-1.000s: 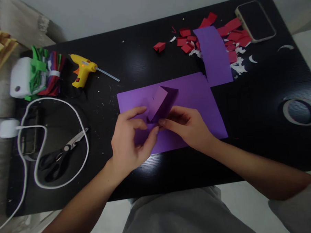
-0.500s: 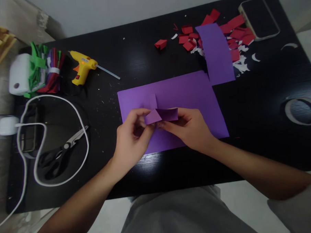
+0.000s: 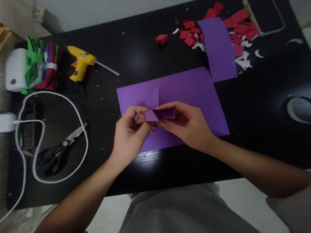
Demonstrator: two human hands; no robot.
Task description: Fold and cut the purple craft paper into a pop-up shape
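A folded piece of purple paper (image 3: 165,113) is held between my two hands, its upper edges tilted toward me. My left hand (image 3: 132,133) pinches its left end with thumb and fingers. On the other side, my right hand (image 3: 189,123) grips the piece near its lower edge, fingers behind and thumb in front. Both hands are over a flat sheet of purple paper (image 3: 190,89) on the black table. Just behind the hands, a narrow purple strip (image 3: 155,95) shows; whether it joins the folded piece I cannot tell.
A yellow glue gun (image 3: 80,63) with a glue stick lies at the back left. Black-handled scissors (image 3: 65,143) rest inside a white cable loop (image 3: 87,141). Red paper pieces (image 3: 240,28), a purple strip (image 3: 221,51) and a phone (image 3: 264,12) occupy the back right; a tape roll (image 3: 290,107) lies at right.
The folded purple paper has tipped down toward me from a more upright stance. My left hand, earlier with fingers apart beside it, has closed on its left end.
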